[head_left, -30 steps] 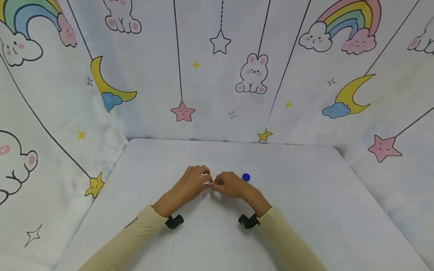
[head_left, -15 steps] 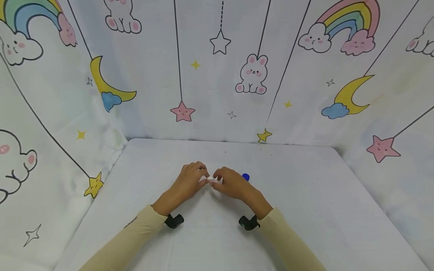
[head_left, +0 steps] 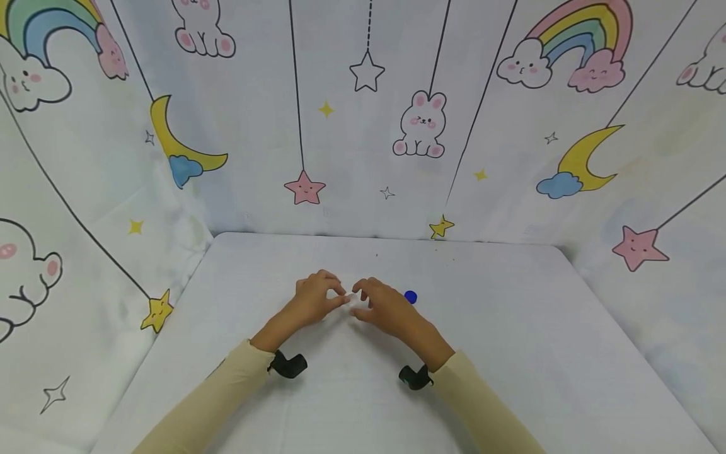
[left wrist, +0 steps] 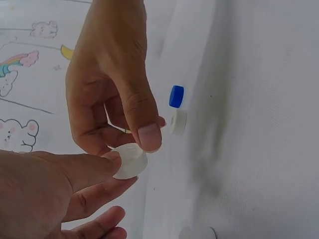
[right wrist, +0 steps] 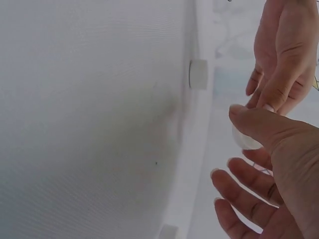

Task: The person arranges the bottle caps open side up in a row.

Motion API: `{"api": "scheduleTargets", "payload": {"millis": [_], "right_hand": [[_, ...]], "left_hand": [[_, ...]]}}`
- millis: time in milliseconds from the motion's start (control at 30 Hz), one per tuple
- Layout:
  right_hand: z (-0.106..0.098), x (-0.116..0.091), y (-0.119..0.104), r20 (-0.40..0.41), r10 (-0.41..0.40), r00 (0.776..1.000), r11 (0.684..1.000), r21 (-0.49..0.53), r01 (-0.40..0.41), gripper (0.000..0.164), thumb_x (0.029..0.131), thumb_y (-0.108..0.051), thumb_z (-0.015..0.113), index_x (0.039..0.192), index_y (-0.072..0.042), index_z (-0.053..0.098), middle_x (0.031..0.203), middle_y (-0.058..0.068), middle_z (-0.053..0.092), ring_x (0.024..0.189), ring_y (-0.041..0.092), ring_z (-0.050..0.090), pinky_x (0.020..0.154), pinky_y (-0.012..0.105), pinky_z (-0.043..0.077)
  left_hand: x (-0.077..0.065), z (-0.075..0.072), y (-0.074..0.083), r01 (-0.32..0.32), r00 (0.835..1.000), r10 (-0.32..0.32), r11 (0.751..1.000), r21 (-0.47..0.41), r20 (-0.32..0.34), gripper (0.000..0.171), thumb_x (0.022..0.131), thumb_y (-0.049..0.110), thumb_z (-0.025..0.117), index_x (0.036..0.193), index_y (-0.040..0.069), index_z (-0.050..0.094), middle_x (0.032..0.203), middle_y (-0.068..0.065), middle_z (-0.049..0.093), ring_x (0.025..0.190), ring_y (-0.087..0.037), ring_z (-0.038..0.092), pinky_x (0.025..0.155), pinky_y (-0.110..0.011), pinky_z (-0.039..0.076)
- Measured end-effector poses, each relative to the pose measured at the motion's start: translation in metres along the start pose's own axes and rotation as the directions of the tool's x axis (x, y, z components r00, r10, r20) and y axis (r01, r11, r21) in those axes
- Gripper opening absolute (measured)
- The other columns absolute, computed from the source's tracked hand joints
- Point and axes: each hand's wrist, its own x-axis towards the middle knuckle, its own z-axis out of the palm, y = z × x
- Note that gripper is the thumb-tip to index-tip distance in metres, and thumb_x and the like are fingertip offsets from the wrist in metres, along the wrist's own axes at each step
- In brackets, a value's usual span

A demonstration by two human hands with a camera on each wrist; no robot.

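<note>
My left hand (head_left: 313,297) pinches a translucent white round cap (left wrist: 130,167) between thumb and fingers, raised in front of me. Close on its other side is my right hand (head_left: 388,309), thumb and fingers spread apart around the cap's edge. The left wrist view has the right thumb overlapping the cap's rim. In the right wrist view the cap shows partly behind the right thumb, and the other right fingers are loosely spread. A blue cap (head_left: 411,297) lies on the table beyond the right hand, with a white cap (left wrist: 178,122) beside it.
Another white cap (right wrist: 198,74) stands on the white table (head_left: 510,353), and a pale object (right wrist: 169,232) is cut off at the right wrist view's bottom edge. A cloth backdrop (head_left: 255,126) with cartoon drawings rises behind and at both sides.
The hands, close together at the cap earlier, have drawn slightly apart. The left hand has shifted left with the cap; the right fingers have opened from it. The blue cap stays put.
</note>
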Motion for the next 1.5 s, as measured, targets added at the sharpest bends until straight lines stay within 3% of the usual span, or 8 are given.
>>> {"api": "scheduleTargets", "payload": {"millis": [400, 733, 967, 1200, 1500], "right_hand": [[0.005, -0.001, 0.004, -0.062, -0.065, 0.996, 0.998, -0.017, 0.064, 0.039, 0.095, -0.028, 0.082, 0.127, -0.017, 0.065, 0.111, 0.003, 0.068, 0.088, 0.014, 0.066, 0.075, 0.025, 0.057], [0.005, 0.000, 0.008, -0.041, -0.052, 0.998, 0.997, -0.054, 0.050, 0.038, 0.097, -0.033, 0.080, 0.129, -0.017, 0.070, 0.105, 0.000, 0.066, 0.088, 0.011, 0.065, 0.074, 0.022, 0.055], [0.004, 0.001, 0.006, 0.000, -0.011, 1.000, 0.999, -0.036, 0.011, 0.035, 0.097, -0.030, 0.079, 0.127, -0.013, 0.072, 0.104, 0.000, 0.066, 0.085, 0.011, 0.062, 0.075, 0.023, 0.055], [0.007, 0.001, 0.005, 0.044, 0.009, 0.999, 1.000, -0.019, -0.009, 0.033, 0.097, -0.028, 0.078, 0.126, -0.012, 0.074, 0.104, 0.001, 0.066, 0.088, 0.012, 0.062, 0.081, 0.026, 0.057], [0.015, 0.002, 0.009, 0.068, -0.008, 0.998, 1.000, -0.026, 0.010, 0.031, 0.097, -0.026, 0.078, 0.124, -0.011, 0.074, 0.103, 0.001, 0.067, 0.090, 0.014, 0.065, 0.084, 0.031, 0.058]], "left_hand": [[0.005, -0.006, -0.005, 0.054, 0.993, -0.046, 0.996, -0.073, 0.111, 0.024, 0.102, 0.035, 0.071, 0.101, 0.014, 0.083, 0.124, -0.007, 0.071, 0.129, -0.032, 0.059, 0.100, -0.064, 0.036], [0.003, -0.003, -0.004, 0.072, 0.993, -0.067, 0.996, -0.059, 0.093, 0.022, 0.101, 0.033, 0.073, 0.112, 0.016, 0.079, 0.134, -0.014, 0.066, 0.131, -0.037, 0.057, 0.102, -0.065, 0.036], [-0.001, 0.003, -0.002, 0.008, 0.995, -0.006, 1.000, -0.022, 0.100, 0.027, 0.096, 0.025, 0.079, 0.121, 0.017, 0.073, 0.139, -0.015, 0.058, 0.132, -0.037, 0.052, 0.104, -0.061, 0.036], [-0.004, 0.011, -0.005, -0.098, 0.993, 0.091, 0.992, 0.078, 0.080, 0.024, 0.093, 0.020, 0.083, 0.115, 0.016, 0.073, 0.132, -0.013, 0.059, 0.125, -0.035, 0.053, 0.102, -0.058, 0.038], [-0.006, 0.013, -0.008, -0.128, 0.989, 0.118, 0.985, 0.120, 0.085, 0.023, 0.093, 0.021, 0.084, 0.111, 0.015, 0.072, 0.134, -0.012, 0.059, 0.129, -0.036, 0.051, 0.106, -0.060, 0.035]]}}
